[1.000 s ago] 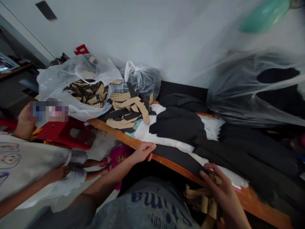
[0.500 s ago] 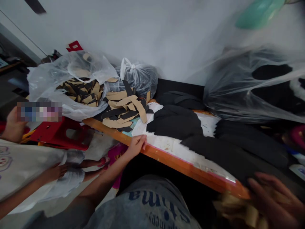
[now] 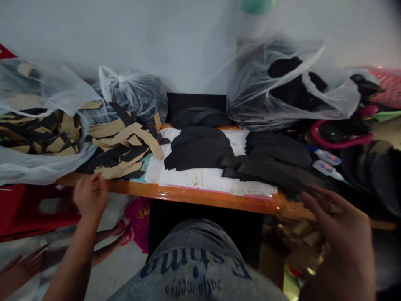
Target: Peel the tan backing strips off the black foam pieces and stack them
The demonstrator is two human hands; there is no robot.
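Observation:
My left hand (image 3: 90,195) is closed at the table's front edge, just before a loose heap of tan and black strips (image 3: 128,140). Whether anything sits between its fingers is hidden. At the right, my right hand (image 3: 343,223) reaches over the edge with its fingers apart, the tips at the end of a fanned row of flat black pieces (image 3: 263,169). Whether they touch it is hard to tell. Another stack of black pieces (image 3: 199,148) lies in the middle on white paper (image 3: 197,177), and a further row (image 3: 275,146) lies behind the fanned one.
An open plastic bag (image 3: 40,167) of strips stands at left, a knotted bag (image 3: 138,94) behind the heap. A large bag (image 3: 250,96) holds black pieces at back right. Small glue bottles (image 3: 327,169) lie at right. Another person's hand (image 3: 25,265) and a red stool (image 3: 19,209) are lower left.
The view has turned right, bringing the bottles and more black pieces into sight. My left hand has moved left along the edge to the strips; my right hand stays by the black pieces.

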